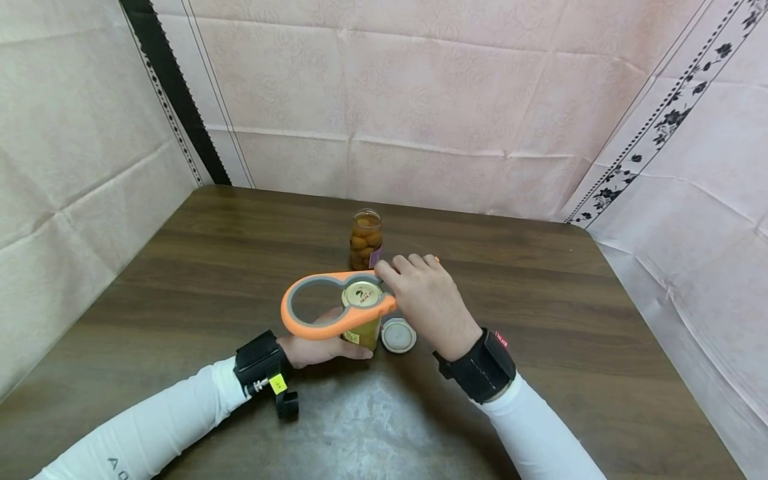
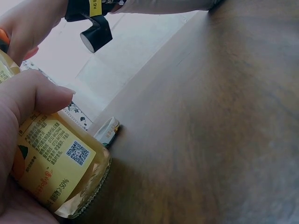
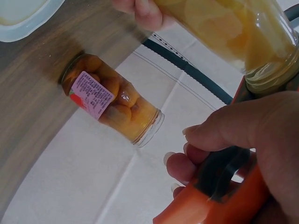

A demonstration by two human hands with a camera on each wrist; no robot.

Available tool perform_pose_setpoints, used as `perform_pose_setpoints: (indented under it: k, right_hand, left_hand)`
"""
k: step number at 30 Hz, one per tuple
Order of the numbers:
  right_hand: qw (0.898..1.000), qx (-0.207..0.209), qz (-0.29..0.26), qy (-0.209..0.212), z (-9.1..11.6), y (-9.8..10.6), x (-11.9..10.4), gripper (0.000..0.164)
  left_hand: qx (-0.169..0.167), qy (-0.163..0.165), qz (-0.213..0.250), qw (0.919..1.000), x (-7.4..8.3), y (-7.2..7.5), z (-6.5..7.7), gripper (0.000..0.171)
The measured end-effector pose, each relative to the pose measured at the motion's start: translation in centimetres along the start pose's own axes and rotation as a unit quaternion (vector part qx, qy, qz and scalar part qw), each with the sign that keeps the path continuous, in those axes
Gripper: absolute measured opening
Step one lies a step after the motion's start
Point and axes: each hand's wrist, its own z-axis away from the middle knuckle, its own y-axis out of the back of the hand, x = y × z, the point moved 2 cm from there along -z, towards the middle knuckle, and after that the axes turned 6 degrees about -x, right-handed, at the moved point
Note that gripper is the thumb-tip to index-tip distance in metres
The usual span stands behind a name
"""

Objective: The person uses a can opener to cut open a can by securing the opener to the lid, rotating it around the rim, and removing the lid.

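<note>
My left hand (image 1: 313, 349) grips a glass jar of yellow fruit (image 1: 365, 335) near the table's middle. In the left wrist view the thumb lies across the jar's yellow label (image 2: 51, 161). The jar's gold lid (image 1: 362, 293) sits inside the loop of an orange jar opener (image 1: 287, 308) with a grey inner lining. My right hand (image 1: 421, 301) holds the opener's handles, fingers curled round them; in the right wrist view the orange handles (image 3: 187, 207) show under the fingers. Whether the opener's lining presses on the lid I cannot tell.
An uncapped jar of orange-brown round fruit (image 1: 365, 241) stands behind the gripped jar. A loose lid (image 1: 399, 335) lies on the wooden table (image 1: 540, 320), just right of the gripped jar. Pale cloth (image 1: 420, 100) hangs around the table's back and sides.
</note>
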Motion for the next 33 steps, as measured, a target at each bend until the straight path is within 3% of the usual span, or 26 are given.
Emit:
perform_pose_setpoints:
  k: [5, 13, 22, 28, 33]
  right_hand:
    - [1.000, -0.003, -0.026, 0.001, 0.0, 0.0, 0.1, 0.027]
    - [1.000, 0.008, -0.021, 0.013, -0.1, -0.3, 0.3, 0.027]
    - [0.999, 0.017, -0.016, 0.029, -0.3, -0.5, 0.7, 0.028]
    - [0.999, 0.015, -0.016, 0.036, -0.6, -0.6, 1.0, 0.024]
    - [0.999, 0.014, -0.021, 0.040, -0.7, -0.7, 1.2, 0.023]
  left_hand:
    - [-0.001, -0.006, 0.004, 1.0000, 0.1, -0.1, 0.0, 0.089]
    - [0.038, -0.058, -0.068, 0.9953, 0.0, 0.2, 0.1, 0.102]
    - [0.026, -0.017, -0.044, 0.9986, -0.2, 0.2, -0.1, 0.097]
    - [0.028, -0.056, -0.028, 0.9977, -0.2, 0.6, -0.3, 0.091]
    - [0.020, -0.064, 0.001, 0.9978, -0.2, 0.6, -0.3, 0.085]
